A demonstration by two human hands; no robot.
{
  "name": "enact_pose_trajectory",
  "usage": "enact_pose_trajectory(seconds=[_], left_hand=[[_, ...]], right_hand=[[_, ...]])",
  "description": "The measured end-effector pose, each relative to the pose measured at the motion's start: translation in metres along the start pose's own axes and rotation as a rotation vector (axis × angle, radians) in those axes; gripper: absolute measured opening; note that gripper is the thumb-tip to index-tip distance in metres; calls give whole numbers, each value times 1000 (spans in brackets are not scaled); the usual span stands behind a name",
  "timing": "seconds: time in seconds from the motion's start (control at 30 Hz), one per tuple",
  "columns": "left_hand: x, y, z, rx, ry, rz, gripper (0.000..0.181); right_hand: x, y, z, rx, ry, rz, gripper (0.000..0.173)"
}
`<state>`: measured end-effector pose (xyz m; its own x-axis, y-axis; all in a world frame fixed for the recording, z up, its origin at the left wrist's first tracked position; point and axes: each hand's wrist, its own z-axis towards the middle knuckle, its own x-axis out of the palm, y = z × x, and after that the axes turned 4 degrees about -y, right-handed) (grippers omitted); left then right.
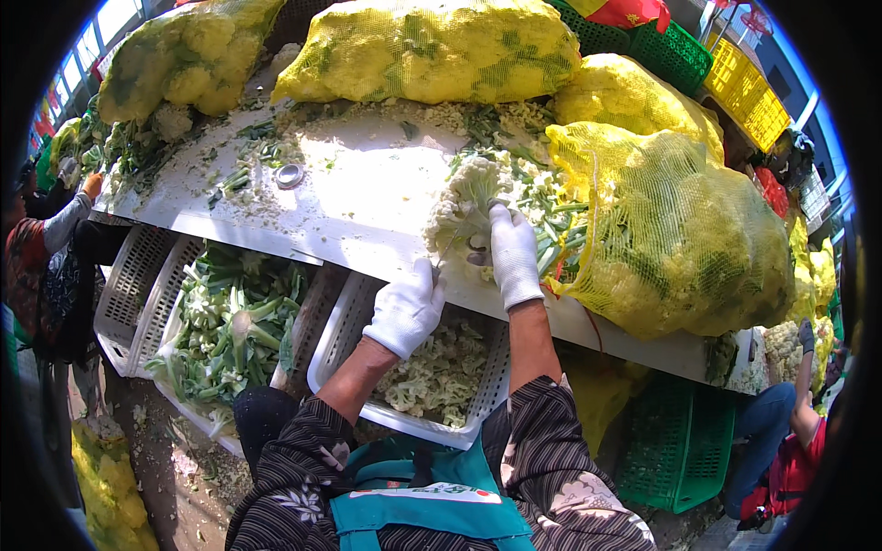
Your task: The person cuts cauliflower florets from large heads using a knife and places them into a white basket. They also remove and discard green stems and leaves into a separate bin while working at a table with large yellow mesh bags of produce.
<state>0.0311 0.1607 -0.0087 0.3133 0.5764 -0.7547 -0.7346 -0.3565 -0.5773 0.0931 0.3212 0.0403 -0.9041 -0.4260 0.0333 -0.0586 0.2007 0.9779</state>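
My right hand, in a white knit glove, grips a cut cauliflower head above the edge of the white work table. The cut stem side faces partly towards me. My left hand, also gloved in white, is closed around a small knife; most of its handle is hidden in the fist. The thin knife blade points up at the cauliflower's underside. Directly below my hands stands a white plastic crate holding cut cauliflower florets.
Yellow mesh sacks of cauliflower lie at right and along the back. Trimmed leaves and stems fill another crate at left. A small round metallic object rests on the table. Co-workers sit at far left and far right.
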Motion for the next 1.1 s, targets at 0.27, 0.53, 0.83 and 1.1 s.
enact_pose_trajectory(seconds=[0.27,0.53,0.83,1.1], left_hand=[[12,25,44,129,12,-41,17],[-11,8,69,9,317,59,25],[-29,-6,73,-260,609,-64,33],[-36,33,91,-420,688,-464,32]], right_hand=[[-1,1,3,-17,22,-3,38],[5,2,6,24,56,-76,41],[11,-1,7,8,55,-72,40],[-20,-30,41,258,167,420,30]])
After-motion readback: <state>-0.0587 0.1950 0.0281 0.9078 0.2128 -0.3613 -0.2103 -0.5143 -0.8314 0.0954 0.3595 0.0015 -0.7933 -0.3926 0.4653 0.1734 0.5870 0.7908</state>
